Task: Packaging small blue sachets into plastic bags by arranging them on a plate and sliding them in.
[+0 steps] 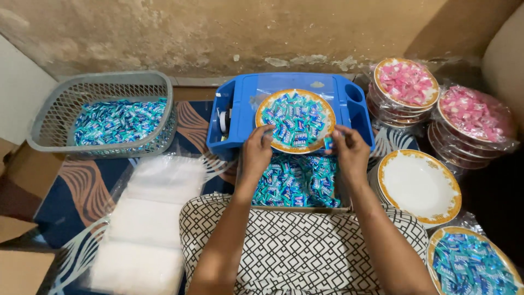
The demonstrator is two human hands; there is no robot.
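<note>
A gold-rimmed plate (295, 121) heaped with blue-wrapped candies rests on a blue plastic tray (240, 104) far centre. More blue candies fill a grey basket (101, 112) far left; pink-candy plates (406, 82) stack far right. All sit on a patterned floor mat (82, 191) against a stained wall. The left hand (256, 153) touches the plate's rim, fingers curled; the right hand (349, 150) pinches one blue candy (328, 143).

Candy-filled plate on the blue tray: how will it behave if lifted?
The plate looks rigid, probably ceramic, so likely breakable. The loose heaped candies would probably slide off if it tilts. The left hand and right hand touch its near rim.
</note>
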